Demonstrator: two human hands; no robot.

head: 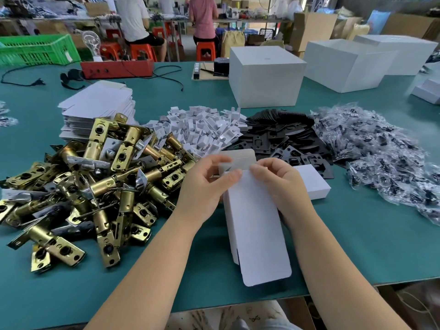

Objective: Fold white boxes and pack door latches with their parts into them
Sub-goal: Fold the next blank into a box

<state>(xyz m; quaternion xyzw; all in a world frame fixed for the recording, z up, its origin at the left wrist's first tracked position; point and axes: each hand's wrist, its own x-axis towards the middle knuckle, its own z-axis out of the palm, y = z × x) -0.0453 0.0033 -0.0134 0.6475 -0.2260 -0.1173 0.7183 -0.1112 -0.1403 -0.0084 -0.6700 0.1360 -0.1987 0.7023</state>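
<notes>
Box folding is under way: both hands, left hand (204,184) and right hand (278,181), pinch the far flaps of a long white cardboard box (257,225) at the green table's (357,246) six o'clock edge. Next, probably tuck the flap, then reach the brass door latches (95,177) at nine o'clock.

- One wide-angle view from the person's head, looking forward and down across the teal-green worktable (357,246).
- The near table edge sits close below; the far workshop recedes at the top.
- Straight lines bow toward the frame edges.
</notes>
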